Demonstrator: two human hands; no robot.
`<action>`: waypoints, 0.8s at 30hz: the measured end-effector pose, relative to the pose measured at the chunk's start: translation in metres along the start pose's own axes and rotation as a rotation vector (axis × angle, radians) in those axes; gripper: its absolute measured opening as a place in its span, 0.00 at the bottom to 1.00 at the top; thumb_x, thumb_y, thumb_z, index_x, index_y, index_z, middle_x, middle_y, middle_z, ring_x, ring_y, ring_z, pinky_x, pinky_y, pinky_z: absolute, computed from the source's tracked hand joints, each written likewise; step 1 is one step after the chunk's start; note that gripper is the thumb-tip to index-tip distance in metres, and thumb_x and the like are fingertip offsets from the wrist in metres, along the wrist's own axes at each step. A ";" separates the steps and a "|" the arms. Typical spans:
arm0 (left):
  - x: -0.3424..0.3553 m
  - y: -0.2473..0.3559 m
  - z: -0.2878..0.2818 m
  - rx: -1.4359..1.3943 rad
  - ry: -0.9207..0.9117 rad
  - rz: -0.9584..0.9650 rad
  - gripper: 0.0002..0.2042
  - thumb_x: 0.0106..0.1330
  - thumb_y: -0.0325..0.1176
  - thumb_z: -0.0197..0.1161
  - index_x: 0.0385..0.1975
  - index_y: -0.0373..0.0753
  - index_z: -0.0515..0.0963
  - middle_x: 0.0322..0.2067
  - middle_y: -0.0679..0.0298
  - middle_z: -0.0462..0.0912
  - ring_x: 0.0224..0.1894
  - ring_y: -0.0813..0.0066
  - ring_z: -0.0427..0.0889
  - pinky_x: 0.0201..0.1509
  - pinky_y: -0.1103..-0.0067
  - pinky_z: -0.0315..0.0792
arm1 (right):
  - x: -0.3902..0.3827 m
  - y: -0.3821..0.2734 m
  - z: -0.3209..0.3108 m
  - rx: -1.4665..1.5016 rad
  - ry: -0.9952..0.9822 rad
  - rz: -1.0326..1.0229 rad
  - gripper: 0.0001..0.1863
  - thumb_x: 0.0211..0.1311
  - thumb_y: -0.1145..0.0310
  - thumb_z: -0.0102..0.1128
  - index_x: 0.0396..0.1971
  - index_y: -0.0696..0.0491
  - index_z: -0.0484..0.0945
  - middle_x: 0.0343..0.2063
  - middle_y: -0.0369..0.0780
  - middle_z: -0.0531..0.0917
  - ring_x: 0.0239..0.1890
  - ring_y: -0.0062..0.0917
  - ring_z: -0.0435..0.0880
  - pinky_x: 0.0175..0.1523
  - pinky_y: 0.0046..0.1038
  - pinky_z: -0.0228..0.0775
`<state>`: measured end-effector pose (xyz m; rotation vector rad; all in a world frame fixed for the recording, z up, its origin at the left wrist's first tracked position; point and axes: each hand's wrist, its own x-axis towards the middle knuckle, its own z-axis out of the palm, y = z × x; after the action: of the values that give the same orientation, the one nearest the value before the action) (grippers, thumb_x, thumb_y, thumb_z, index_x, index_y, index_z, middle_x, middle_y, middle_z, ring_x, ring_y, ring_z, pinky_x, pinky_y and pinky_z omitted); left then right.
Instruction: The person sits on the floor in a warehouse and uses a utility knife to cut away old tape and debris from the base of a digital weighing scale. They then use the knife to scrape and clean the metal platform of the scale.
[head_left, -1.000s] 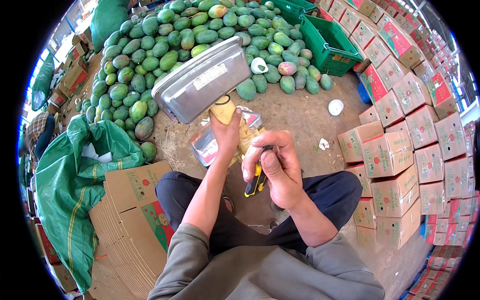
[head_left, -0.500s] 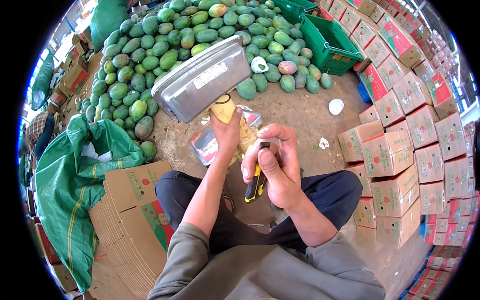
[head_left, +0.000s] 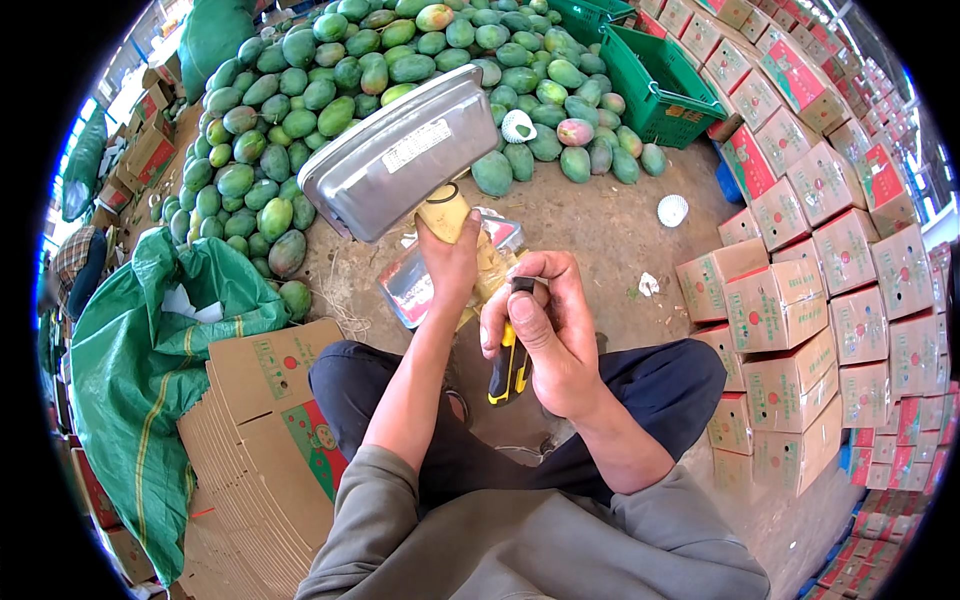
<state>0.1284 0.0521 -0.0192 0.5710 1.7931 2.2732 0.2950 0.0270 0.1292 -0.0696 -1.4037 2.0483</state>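
Note:
My left hand (head_left: 450, 262) is wrapped round the yellow body (head_left: 443, 214) of what looks like a weighing scale, tipped up. Its grey metal pan (head_left: 405, 160) faces away, a white label on it. A panel under clear plastic (head_left: 405, 290) sits beyond my left wrist. My right hand (head_left: 555, 345) is closed in front of the scale, pinching a small black piece (head_left: 522, 284) between thumb and forefinger. Just below those fingers a black and yellow part (head_left: 508, 370) shows; whether it joins the black piece, I cannot tell.
Ahead lies a big heap of green mangoes (head_left: 290, 125), with a green crate (head_left: 660, 90) at its right. Stacked cartons (head_left: 790, 310) line the right side. Flattened cardboard (head_left: 265, 420) and a green sack (head_left: 140, 370) lie at my left. A white foam net (head_left: 672, 211) rests on the floor.
The scale's pan has shifted slightly left. My right thumb and the black piece have moved a little up and left; both hands keep their hold.

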 end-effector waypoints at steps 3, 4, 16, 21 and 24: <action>0.002 0.000 0.000 0.026 -0.005 -0.025 0.24 0.60 0.29 0.71 0.54 0.33 0.68 0.45 0.58 0.78 0.46 0.70 0.77 0.53 0.73 0.73 | -0.001 0.001 -0.001 -0.018 0.019 0.013 0.14 0.77 0.65 0.49 0.55 0.51 0.61 0.30 0.42 0.79 0.32 0.22 0.76 0.41 0.26 0.72; 0.002 0.000 0.000 0.014 -0.006 -0.029 0.24 0.60 0.29 0.71 0.54 0.33 0.68 0.45 0.58 0.78 0.46 0.70 0.77 0.53 0.73 0.73 | -0.001 0.002 -0.001 -0.024 0.021 0.016 0.14 0.77 0.65 0.49 0.55 0.51 0.61 0.31 0.42 0.79 0.32 0.22 0.76 0.42 0.26 0.72; -0.001 0.004 0.000 0.002 0.000 -0.017 0.23 0.61 0.28 0.71 0.52 0.34 0.68 0.43 0.59 0.79 0.43 0.71 0.79 0.50 0.73 0.74 | -0.002 0.002 0.001 -0.051 0.065 0.064 0.13 0.76 0.67 0.50 0.53 0.51 0.61 0.31 0.42 0.80 0.32 0.22 0.78 0.42 0.26 0.73; -0.001 0.006 0.000 0.045 -0.012 -0.018 0.23 0.61 0.28 0.71 0.52 0.34 0.68 0.43 0.59 0.79 0.43 0.72 0.79 0.50 0.73 0.74 | -0.003 0.001 0.003 -0.078 0.089 0.059 0.12 0.76 0.68 0.51 0.51 0.53 0.61 0.30 0.43 0.81 0.31 0.23 0.79 0.41 0.26 0.74; -0.001 0.006 0.000 0.024 -0.012 -0.011 0.23 0.61 0.28 0.71 0.52 0.34 0.68 0.44 0.58 0.78 0.44 0.71 0.78 0.51 0.73 0.74 | -0.003 -0.001 0.004 -0.070 0.097 0.071 0.11 0.76 0.68 0.51 0.50 0.53 0.61 0.29 0.43 0.81 0.31 0.23 0.79 0.41 0.26 0.74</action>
<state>0.1304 0.0502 -0.0132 0.5761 1.8153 2.2396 0.2963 0.0220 0.1304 -0.2485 -1.4305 2.0249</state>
